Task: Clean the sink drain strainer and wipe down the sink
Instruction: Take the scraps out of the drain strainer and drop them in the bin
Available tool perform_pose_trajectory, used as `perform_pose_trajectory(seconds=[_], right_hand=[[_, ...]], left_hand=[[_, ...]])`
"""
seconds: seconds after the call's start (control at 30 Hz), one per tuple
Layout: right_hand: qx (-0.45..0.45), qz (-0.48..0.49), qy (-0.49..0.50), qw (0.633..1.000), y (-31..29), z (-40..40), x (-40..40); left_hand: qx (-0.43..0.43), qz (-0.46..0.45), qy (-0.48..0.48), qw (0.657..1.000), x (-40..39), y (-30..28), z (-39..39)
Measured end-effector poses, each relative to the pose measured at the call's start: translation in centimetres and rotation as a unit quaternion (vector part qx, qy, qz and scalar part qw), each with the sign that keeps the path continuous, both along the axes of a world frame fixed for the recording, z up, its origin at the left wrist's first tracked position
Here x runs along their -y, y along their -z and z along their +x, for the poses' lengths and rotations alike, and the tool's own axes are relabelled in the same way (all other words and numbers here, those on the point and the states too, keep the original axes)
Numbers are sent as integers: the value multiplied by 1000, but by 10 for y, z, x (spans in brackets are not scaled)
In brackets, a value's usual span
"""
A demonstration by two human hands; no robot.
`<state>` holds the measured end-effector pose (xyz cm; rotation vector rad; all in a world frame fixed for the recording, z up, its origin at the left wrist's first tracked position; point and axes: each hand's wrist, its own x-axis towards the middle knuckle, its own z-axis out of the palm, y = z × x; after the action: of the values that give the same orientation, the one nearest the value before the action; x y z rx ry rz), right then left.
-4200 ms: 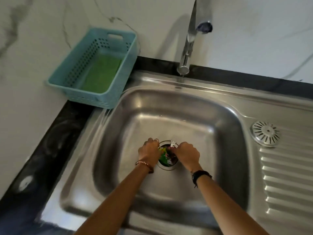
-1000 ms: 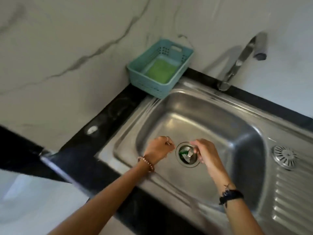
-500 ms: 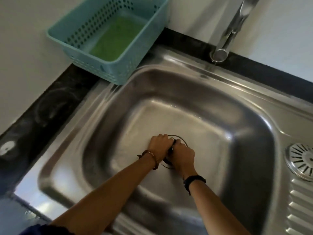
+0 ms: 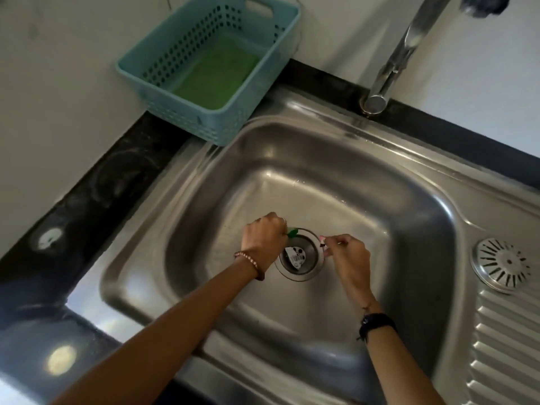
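While both hands' fingers pinch scraps, the steel drain strainer [image 4: 299, 255] holds a white wrapper [image 4: 295, 256].

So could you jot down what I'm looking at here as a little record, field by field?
place: steel sink set in a dark counter
left hand: holds a green scrap at the drain rim
right hand: pinches a small pinkish scrap beside the drain
drain: open, a white printed scrap lies inside
strainer: round slotted disc, resting on the drainboard to the right
basket: teal, back left, a green pad inside
tap: no water visible
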<state>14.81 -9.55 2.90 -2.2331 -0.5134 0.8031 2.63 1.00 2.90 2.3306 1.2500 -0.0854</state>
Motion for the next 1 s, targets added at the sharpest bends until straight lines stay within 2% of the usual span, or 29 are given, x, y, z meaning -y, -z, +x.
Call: perform_pose_trajectory(seconds=[0.1,0.23,0.4,0.57,0.67,0.73,0.83,1.0], right_hand=[[-124,61,99,985,-31,-22,-2],[-238,104,92,961,-78,-82,-8],[-339,156,-30,927,-124,-204,11],[-370,136,-222,892,-121,-345,53],[-341,81,-348,870,-75,-430,79],[-274,37,-411,869,-24,-475,91],[-145,-15,-506,850,78,-532,106],[3,-66,-620,782,259,-592,120]], left_hand=[[86,-104,-104,985,6,-30,-22],[247,-211,-208,923,27,-76,-76],[411,-240,-300,827,80,-129,-196],[489,-179,-427,739,159,-131,-345],[475,-160,-547,671,209,-85,-432],[450,-171,-607,632,239,-35,-478],[395,-184,-681,589,279,70,-534],[353,-211,-748,522,298,253,-587]])
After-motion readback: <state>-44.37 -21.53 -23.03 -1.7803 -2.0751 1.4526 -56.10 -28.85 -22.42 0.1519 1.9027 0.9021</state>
